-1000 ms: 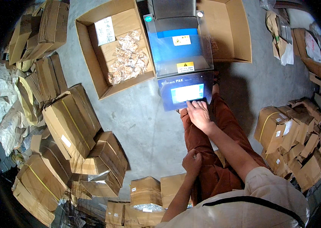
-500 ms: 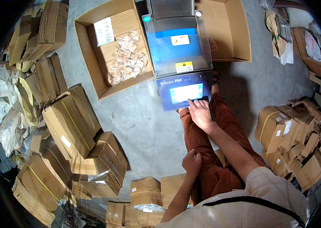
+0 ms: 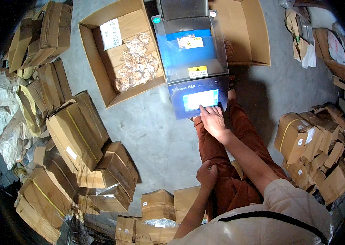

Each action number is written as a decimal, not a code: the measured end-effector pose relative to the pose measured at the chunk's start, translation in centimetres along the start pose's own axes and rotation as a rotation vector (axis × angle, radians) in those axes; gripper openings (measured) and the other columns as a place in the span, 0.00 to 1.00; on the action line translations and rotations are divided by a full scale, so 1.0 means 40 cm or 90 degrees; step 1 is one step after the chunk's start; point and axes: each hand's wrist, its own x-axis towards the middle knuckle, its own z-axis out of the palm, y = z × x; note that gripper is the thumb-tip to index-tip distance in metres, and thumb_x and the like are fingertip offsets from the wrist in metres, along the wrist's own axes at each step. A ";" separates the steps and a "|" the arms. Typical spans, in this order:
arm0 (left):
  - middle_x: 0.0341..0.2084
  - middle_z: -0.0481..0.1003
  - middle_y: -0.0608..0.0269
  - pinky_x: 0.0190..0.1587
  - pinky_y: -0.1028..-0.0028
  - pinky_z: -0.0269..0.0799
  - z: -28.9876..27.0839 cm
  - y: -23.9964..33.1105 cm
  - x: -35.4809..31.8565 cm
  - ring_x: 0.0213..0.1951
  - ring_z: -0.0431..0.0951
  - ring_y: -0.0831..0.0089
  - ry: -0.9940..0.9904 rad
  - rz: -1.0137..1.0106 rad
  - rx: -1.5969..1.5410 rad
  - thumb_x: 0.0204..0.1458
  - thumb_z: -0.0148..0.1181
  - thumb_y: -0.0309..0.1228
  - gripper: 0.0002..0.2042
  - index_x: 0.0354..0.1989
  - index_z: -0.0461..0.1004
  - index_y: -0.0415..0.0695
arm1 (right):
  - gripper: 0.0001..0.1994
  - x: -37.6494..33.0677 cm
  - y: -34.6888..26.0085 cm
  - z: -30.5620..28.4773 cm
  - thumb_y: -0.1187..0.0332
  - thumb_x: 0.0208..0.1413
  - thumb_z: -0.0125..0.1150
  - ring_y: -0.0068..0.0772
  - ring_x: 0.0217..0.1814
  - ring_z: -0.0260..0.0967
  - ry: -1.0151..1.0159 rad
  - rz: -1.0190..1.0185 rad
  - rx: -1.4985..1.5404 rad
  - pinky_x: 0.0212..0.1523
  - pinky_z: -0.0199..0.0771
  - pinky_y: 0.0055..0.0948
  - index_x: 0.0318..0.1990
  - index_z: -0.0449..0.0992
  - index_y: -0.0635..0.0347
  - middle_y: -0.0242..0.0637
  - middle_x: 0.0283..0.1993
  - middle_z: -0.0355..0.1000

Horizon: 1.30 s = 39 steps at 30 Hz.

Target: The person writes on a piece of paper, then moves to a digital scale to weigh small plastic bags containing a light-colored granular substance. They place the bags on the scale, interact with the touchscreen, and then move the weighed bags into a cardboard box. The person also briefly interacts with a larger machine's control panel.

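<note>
My right hand is at the lower edge of a lit touchscreen on a blue packing machine. Its fingers are stretched out, and the index fingertip meets the screen's bottom edge. Behind the machine's clear cover, a small batch of copper-coloured pieces shows against a blue panel. My left hand rests closed on my left thigh. A tiny pale spot shows at its fingers, but whatever they may hold is hidden.
Left of the machine, an open carton holds many clear bags of copper-coloured pieces. Another open carton stands to its right. Stacked cardboard boxes line the left, more boxes the right, and several stand near me.
Copper-coloured pieces have appeared behind the clear cover, where only the blue panel showed before. My right hand has shifted slightly left along the screen; my left hand stays on my thigh.
</note>
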 end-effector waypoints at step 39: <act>0.22 0.75 0.49 0.29 0.55 0.69 0.003 -0.017 0.004 0.28 0.77 0.47 -0.009 -0.012 -0.013 0.49 0.58 0.35 0.08 0.25 0.73 0.45 | 0.16 -0.033 0.035 -0.018 0.66 0.58 0.56 0.41 0.45 0.70 0.039 0.021 -0.046 0.54 0.63 0.40 0.52 0.77 0.60 0.40 0.38 0.73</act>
